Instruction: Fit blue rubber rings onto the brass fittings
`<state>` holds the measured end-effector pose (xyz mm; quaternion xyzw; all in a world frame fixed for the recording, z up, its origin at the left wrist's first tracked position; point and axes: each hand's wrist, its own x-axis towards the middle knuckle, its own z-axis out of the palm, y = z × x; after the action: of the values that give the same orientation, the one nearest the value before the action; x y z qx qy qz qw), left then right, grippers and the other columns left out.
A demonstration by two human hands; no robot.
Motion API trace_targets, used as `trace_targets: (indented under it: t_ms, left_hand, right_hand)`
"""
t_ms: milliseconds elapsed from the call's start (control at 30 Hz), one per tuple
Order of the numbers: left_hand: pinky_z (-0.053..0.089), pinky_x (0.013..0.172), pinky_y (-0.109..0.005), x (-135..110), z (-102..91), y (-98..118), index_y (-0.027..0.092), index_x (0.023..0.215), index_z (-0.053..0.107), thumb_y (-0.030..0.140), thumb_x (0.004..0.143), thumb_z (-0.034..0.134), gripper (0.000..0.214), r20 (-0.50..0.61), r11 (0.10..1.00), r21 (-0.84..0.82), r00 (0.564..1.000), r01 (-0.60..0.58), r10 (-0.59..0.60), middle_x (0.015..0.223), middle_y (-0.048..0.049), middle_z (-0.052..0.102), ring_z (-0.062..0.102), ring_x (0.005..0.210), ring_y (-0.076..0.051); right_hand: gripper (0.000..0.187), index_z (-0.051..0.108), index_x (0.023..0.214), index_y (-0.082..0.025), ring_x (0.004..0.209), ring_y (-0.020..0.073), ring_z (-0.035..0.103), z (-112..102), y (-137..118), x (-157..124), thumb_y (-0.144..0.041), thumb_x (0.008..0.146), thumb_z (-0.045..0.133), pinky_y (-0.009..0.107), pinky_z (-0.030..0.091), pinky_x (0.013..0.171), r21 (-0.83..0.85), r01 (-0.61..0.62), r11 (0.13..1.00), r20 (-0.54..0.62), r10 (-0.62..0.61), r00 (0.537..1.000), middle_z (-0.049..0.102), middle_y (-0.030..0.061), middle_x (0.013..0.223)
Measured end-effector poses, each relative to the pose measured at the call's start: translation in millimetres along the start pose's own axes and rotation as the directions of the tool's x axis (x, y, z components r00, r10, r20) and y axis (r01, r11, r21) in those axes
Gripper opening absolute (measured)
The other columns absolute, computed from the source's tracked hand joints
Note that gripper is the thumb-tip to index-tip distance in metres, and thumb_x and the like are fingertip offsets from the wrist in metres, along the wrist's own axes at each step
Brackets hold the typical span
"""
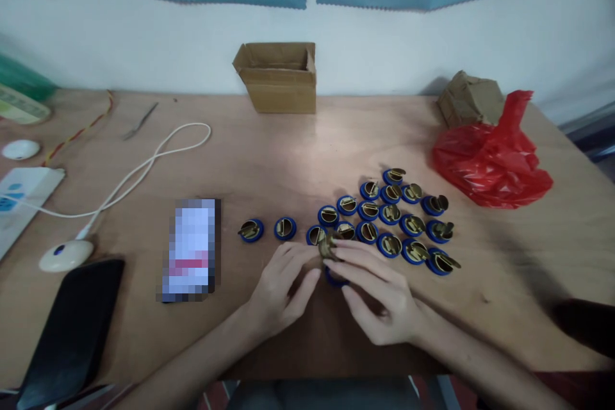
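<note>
My left hand [287, 283] and my right hand [384, 291] meet over the table near its front edge. Between their fingertips is a round brass-coloured metal piece [327, 246], pinched from both sides and partly hidden by the fingers. Right below it, a blue round base [336, 277] shows under my right fingers; whether the two are joined I cannot tell. Behind and to the right lie several blue round pieces with brass-coloured metal parts on top, such as one blue-rimmed piece [389, 245]. Two more, a left one [250, 230] and another [285, 228], lie apart on the left.
An open cardboard box [283, 93] stands at the back by the wall. At right are a red plastic bag [490, 166] and a crumpled brown package [468, 99]. A blurred-out phone [192, 250], a black phone [72, 330] and a white cable [139, 170] lie at left.
</note>
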<state>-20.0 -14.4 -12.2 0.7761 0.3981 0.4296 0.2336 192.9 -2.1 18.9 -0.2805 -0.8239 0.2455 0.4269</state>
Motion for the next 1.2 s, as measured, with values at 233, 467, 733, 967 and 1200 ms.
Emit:
trace_targets:
  t_ms: [233,467,733,967,1200]
  left_hand:
    - [0.054,0.072,-0.026,2.8,-4.5,2.7,0.017,0.114,0.067,0.022,0.098,0.050,0.024,0.174,0.877,-0.246,0.909,0.412,-0.378,0.084,-0.0030,0.070,0.064,0.071,-0.014]
    - [0.055,0.071,-0.024,5.6,-0.7,4.2,0.018,0.115,0.069,0.032,0.096,0.056,0.027,0.242,0.699,-0.411,0.809,0.585,-0.535,0.089,-0.0034,0.076,0.069,0.077,-0.016]
    - [0.060,0.080,-0.028,7.9,2.3,8.9,0.017,0.111,0.068,0.030,0.093,0.059,0.024,0.247,0.637,-0.485,0.792,0.599,-0.558,0.098,-0.0067,0.078,0.074,0.089,-0.018]
    - [0.059,0.083,-0.031,0.5,7.3,7.4,0.019,0.125,0.060,0.023,0.091,0.062,0.035,0.208,0.729,-0.487,0.874,0.482,-0.439,0.086,-0.0040,0.075,0.073,0.084,-0.017]
    - [0.057,0.074,-0.026,3.6,5.1,5.7,0.020,0.111,0.058,0.019,0.086,0.068,0.027,0.200,0.784,-0.414,0.886,0.463,-0.418,0.079,0.0011,0.074,0.071,0.074,-0.014]
  right_hand:
    - [0.033,0.070,0.114,-0.006,0.129,0.0255,0.059,7.6,3.6,-3.6,-0.003,0.083,0.060,0.043,0.053,0.109,-0.180,0.204,0.962,0.143,-0.180,0.973,0.075,0.0139,0.116]
    - [0.028,0.070,0.110,-0.006,0.124,0.0261,0.062,8.2,5.9,-3.8,-0.004,0.084,0.061,0.043,0.054,0.108,-0.266,0.266,0.927,0.164,-0.228,0.960,0.076,0.0128,0.115]
    - [0.029,0.063,0.112,-0.012,0.091,0.0219,0.069,7.7,2.2,-6.6,-0.004,0.085,0.063,0.036,0.061,0.077,-0.269,-0.001,0.963,-0.067,-0.017,0.998,0.071,0.0116,0.096]
    - [0.016,0.056,0.106,-0.021,0.061,0.0124,0.064,9.3,5.4,-7.1,-0.011,0.094,0.054,0.023,0.052,0.058,-0.120,-0.235,0.964,-0.014,0.235,0.972,0.064,-0.0019,0.074]
    - [0.012,0.054,0.103,-0.022,0.069,0.0140,0.067,10.5,7.3,-5.4,-0.013,0.095,0.056,0.024,0.054,0.063,-0.084,-0.244,0.966,-0.004,0.244,0.970,0.066,0.0002,0.081]
